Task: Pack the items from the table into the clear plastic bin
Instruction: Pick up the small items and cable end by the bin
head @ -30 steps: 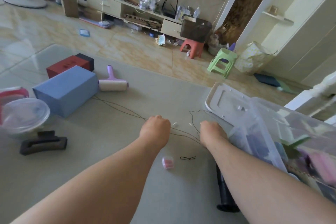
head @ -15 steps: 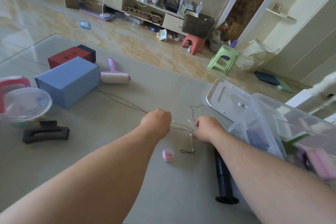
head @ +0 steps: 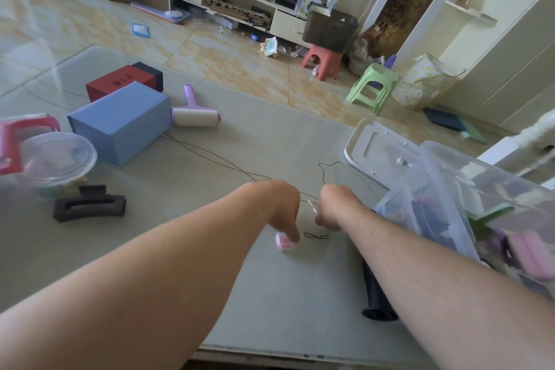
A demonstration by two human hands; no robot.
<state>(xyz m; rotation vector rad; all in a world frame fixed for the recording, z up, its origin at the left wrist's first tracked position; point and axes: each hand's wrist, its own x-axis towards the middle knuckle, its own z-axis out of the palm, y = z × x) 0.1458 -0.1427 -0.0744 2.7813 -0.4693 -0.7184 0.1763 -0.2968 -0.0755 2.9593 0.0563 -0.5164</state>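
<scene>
Left hand (head: 277, 204): fingertips down on pink case (head: 284, 243) | right hand (head: 332, 209): pinching cotton swabs (head: 312, 206), axes pointing away toward bin lid (head: 381, 153) | clear plastic bin (head: 468, 204) right of hands

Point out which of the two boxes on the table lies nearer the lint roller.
The blue box: its right end almost meets the lint roller. The red box with the black end sits behind it, farther from the roller.

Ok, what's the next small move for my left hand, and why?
Probably pinch and lift the small pink block: the left hand's fingertips are already down on it, and the clear plastic bin stands open to the right.
</scene>
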